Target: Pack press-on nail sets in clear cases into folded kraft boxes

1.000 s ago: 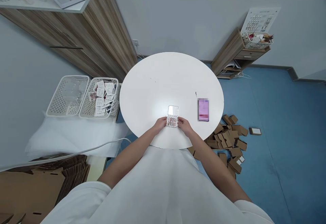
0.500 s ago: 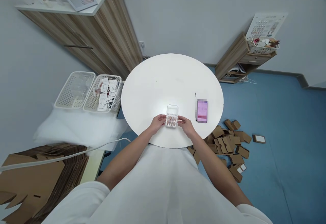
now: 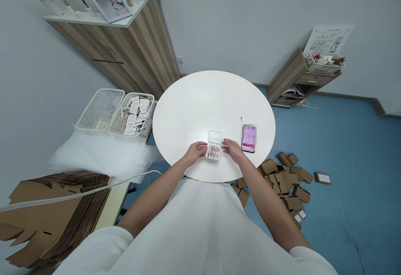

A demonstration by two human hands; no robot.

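A small clear plastic case (image 3: 214,151) with its lid (image 3: 215,137) raised is held over the near part of the white oval table (image 3: 188,116). Inside it lie several shiny press-on nails in two rows. My left hand (image 3: 196,152) pinches the case's left side between thumb and fingers. On the opposite side, my right hand (image 3: 232,149) grips the right edge near the hinge. The case looks slightly tilted; whether it touches the table I cannot tell. A phone (image 3: 249,138) with a pink, blurred screen lies to the right of my right hand.
Two white perforated baskets (image 3: 114,129) stand left of the table, one with small white packets. Below them are white foam sheets (image 3: 100,152) and stacked flat cardboard (image 3: 59,216). Small brown boxes (image 3: 283,181) are heaped on the floor at right. A cable (image 3: 125,179) crosses at left.
My hands and the case have shifted slightly right, and the case has tilted a little. The whole view has moved somewhat with my head.
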